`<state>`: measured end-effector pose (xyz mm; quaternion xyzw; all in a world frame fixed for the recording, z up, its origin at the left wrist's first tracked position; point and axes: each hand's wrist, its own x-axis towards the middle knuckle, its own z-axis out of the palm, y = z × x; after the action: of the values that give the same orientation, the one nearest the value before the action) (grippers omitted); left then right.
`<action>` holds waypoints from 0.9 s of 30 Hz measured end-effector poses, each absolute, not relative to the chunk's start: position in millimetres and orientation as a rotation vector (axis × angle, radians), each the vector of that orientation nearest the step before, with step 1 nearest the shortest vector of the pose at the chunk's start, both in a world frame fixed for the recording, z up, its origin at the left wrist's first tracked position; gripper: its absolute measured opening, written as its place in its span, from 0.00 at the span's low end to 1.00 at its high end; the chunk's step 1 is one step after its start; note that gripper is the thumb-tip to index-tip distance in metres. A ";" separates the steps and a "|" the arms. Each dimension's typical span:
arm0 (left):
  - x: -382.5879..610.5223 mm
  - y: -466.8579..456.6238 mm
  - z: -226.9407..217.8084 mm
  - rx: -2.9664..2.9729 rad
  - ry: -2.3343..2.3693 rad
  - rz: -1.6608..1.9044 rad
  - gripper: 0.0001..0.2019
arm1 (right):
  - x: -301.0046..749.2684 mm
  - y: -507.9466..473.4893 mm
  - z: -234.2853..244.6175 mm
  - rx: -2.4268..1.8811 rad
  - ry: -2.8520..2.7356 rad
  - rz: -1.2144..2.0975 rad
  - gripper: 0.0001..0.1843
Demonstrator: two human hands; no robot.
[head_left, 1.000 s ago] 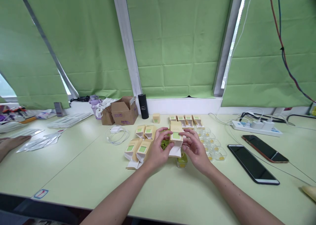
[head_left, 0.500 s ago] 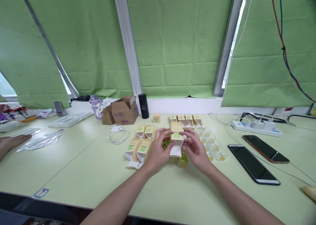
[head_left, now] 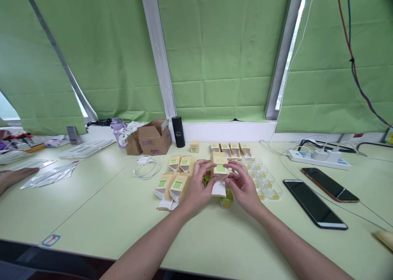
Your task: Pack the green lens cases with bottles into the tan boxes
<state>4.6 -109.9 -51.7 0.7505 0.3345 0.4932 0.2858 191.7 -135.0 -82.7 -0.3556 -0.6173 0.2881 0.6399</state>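
Note:
Between my two hands is a small kraft carton [head_left: 220,169] with a green label, its white bottom flap hanging open toward me. My left hand [head_left: 199,188] grips its left side with thumb and fingers. On the opposite side, my right hand [head_left: 244,186] pinches the carton's edge. Just below the carton sits a clear cup with green contents [head_left: 227,200], partly covered by it. More green pieces show behind my left fingers. Several open cartons [head_left: 178,186] lie left of my left hand, and clear plastic cups with yellow centers [head_left: 270,186] are right of my right hand.
More cartons [head_left: 235,150] stand in a row at the back. Two phones [head_left: 315,204] and a power strip [head_left: 319,159] lie on the right. A charger with cable [head_left: 144,161], a cardboard box [head_left: 155,138] and a black bottle [head_left: 178,132] are left; another person's hand [head_left: 18,177] rests farther left.
The carton in my hands has tipped slightly, its label panel and flap shifting a little. Both hands keep nearly the same place.

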 end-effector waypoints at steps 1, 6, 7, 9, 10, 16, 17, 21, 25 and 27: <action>4.6 -110.1 -51.6 2.006 0.897 1.313 0.14 | 191.2 -135.2 -82.5 -0.817 -1.406 0.652 0.17; 4.7 -111.2 -51.0 2.012 0.911 1.289 0.14 | 189.8 -135.1 -83.2 -0.839 -1.393 0.617 0.16; 4.9 -111.4 -51.1 2.013 0.910 1.291 0.14 | 189.8 -134.9 -83.7 -0.846 -1.394 0.607 0.16; 5.5 -111.6 -51.5 2.014 0.902 1.301 0.14 | 189.9 -134.5 -84.6 -0.860 -1.402 0.590 0.16; 5.7 -111.7 -51.8 2.012 0.900 1.306 0.14 | 190.0 -134.2 -85.0 -0.866 -1.406 0.583 0.16; 3.1 -108.4 -55.2 2.062 0.835 1.286 0.19 | 191.7 -133.2 -83.3 -0.884 -1.377 0.596 0.15; 1.8 -107.2 -56.0 2.086 0.796 1.275 0.21 | 192.3 -133.1 -82.4 -0.884 -1.366 0.603 0.15; -3.3 -103.3 -58.5 2.147 0.640 1.174 0.32 | 195.8 -132.5 -79.6 -0.874 -1.335 0.612 0.15; -5.1 -103.1 -59.0 2.144 0.605 1.086 0.45 | 197.2 -132.1 -78.8 -0.876 -1.319 0.606 0.16; -4.7 -103.4 -59.4 2.138 0.609 1.092 0.47 | 196.6 -132.4 -78.5 -0.875 -1.316 0.611 0.16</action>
<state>-4.7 -103.4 -59.4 0.8160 0.2325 0.4168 0.3262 196.6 -132.4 -78.5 -0.3870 -0.5821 0.2701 0.6621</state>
